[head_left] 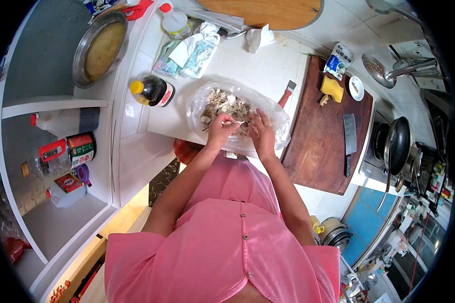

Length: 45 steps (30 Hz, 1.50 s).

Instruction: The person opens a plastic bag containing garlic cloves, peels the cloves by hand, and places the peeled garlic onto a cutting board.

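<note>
A clear plastic bag (279, 118) lies spread wide on the white counter, with a heap of small whitish and grey-brown pieces (227, 103) in it. Over the near part of the heap, my left hand (221, 130) is closed in a pinch on a small white piece (233, 122). My right hand (262, 134) is at the right side of the heap, fingers apart and pointing down to the pieces. I cannot make out anything held in it. What exactly the pieces are is too small to tell.
Left of the bag stands a dark bottle with a yellow cap (154, 91). A red-handled brush or scraper (287, 94) lies to the right, beside a wooden cutting board (316, 146) bearing a cleaver (350, 136), yellow cloth (331, 89) and small white dish (356, 88). Tissue packs (192, 55) lie behind.
</note>
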Each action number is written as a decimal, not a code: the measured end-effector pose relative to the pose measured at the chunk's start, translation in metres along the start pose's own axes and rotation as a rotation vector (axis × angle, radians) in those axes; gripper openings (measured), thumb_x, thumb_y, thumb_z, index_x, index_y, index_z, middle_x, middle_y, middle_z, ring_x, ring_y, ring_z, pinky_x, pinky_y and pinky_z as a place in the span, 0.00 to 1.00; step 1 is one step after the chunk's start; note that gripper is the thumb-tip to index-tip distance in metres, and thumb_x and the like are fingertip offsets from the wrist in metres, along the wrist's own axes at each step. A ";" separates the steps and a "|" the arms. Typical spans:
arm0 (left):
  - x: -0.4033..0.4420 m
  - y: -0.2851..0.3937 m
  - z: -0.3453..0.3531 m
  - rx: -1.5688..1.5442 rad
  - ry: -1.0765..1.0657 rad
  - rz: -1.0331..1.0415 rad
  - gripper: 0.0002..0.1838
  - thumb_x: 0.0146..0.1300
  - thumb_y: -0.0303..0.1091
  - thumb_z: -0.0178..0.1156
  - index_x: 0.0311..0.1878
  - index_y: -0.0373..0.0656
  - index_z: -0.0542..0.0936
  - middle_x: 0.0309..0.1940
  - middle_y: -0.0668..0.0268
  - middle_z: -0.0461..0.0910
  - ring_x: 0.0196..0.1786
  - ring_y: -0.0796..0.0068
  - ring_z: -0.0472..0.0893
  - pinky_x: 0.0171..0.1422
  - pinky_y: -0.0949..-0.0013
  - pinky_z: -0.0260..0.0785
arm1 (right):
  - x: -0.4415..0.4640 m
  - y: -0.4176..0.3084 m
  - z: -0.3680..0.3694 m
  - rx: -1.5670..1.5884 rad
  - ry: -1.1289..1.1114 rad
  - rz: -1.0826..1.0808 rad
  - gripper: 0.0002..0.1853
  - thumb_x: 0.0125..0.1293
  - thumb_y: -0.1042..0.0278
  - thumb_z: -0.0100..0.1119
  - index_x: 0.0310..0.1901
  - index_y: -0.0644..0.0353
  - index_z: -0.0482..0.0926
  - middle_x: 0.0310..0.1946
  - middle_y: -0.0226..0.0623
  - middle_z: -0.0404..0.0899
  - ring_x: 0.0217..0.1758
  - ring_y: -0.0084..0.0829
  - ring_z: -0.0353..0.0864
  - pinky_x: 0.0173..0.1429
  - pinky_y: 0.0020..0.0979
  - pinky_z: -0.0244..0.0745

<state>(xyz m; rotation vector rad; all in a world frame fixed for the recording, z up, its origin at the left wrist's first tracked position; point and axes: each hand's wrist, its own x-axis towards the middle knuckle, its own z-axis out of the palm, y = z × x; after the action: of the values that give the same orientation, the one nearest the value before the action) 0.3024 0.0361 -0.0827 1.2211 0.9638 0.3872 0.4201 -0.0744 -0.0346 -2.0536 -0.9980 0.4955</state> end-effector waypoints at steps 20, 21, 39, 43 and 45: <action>0.003 0.057 -0.002 0.131 -0.295 -0.088 0.07 0.55 0.26 0.64 0.35 0.32 0.81 0.26 0.63 0.83 0.31 0.77 0.83 0.35 0.76 0.74 | -0.001 0.003 -0.005 0.527 -0.202 0.114 0.15 0.66 0.76 0.56 0.54 0.66 0.76 0.35 0.34 0.77 0.33 0.21 0.77 0.39 0.23 0.74; 0.003 0.059 0.000 0.181 -0.292 -0.059 0.07 0.54 0.27 0.64 0.34 0.32 0.81 0.25 0.63 0.82 0.30 0.77 0.83 0.34 0.76 0.74 | -0.001 0.002 -0.005 0.533 -0.202 0.118 0.15 0.66 0.76 0.56 0.54 0.66 0.76 0.35 0.34 0.76 0.32 0.20 0.76 0.38 0.22 0.74; 0.005 0.048 0.006 -0.271 -0.313 -0.362 0.03 0.58 0.28 0.58 0.29 0.42 0.77 0.22 0.69 0.76 0.23 0.80 0.73 0.29 0.76 0.64 | -0.005 0.001 -0.005 0.731 -0.155 0.160 0.15 0.65 0.79 0.56 0.54 0.64 0.75 0.35 0.32 0.79 0.34 0.19 0.77 0.39 0.22 0.75; 0.003 0.049 0.008 -0.266 -0.291 -0.356 0.05 0.58 0.28 0.59 0.26 0.44 0.75 0.22 0.70 0.75 0.23 0.83 0.73 0.25 0.77 0.60 | -0.004 0.003 -0.005 0.588 -0.151 0.139 0.16 0.64 0.79 0.57 0.54 0.64 0.75 0.36 0.31 0.79 0.34 0.20 0.77 0.39 0.22 0.74; 0.005 0.045 0.005 -0.218 -0.329 -0.315 0.04 0.58 0.27 0.59 0.27 0.43 0.75 0.21 0.70 0.75 0.23 0.84 0.73 0.25 0.78 0.61 | -0.005 0.012 0.001 0.758 -0.090 0.229 0.16 0.63 0.79 0.58 0.54 0.65 0.75 0.36 0.32 0.78 0.34 0.21 0.77 0.39 0.22 0.74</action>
<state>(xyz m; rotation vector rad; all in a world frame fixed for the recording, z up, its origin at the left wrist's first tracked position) 0.3194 0.0520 -0.0437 0.8821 0.7890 0.0362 0.4225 -0.0824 -0.0451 -1.4618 -0.4988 0.9284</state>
